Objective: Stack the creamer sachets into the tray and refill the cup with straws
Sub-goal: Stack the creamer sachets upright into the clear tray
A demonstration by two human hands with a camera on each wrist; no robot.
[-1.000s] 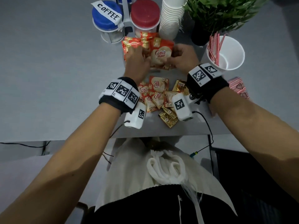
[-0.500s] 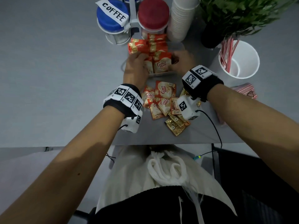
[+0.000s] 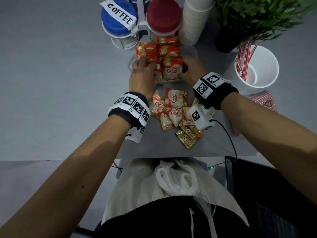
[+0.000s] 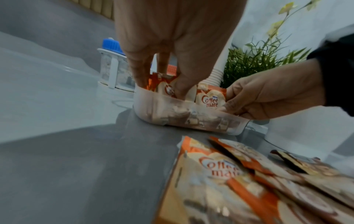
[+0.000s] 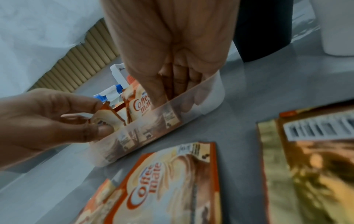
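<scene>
Both hands are tucking orange creamer sachets (image 3: 171, 69) upright into the translucent plastic tray (image 4: 191, 119): left hand (image 3: 142, 74) pinching one, right hand (image 3: 192, 69) curled around the row. More loose sachets (image 3: 173, 107) are lying at six o'clock; the white cup (image 3: 257, 66) at three o'clock is holding few striped straws (image 3: 243, 60).

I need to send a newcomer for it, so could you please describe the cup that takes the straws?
Start at the leafy potted plant at the table's far right. Just in front of it stands a wide white cup. Unlike the tall stack of nested paper cups, it stands alone, open, with a few red-and-white striped straws leaning inside.

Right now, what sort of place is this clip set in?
Probably an office coffee station: a jar labelled COFFEE, a stack of paper cups, and a tray of creamer sachets on a grey counter.
</scene>
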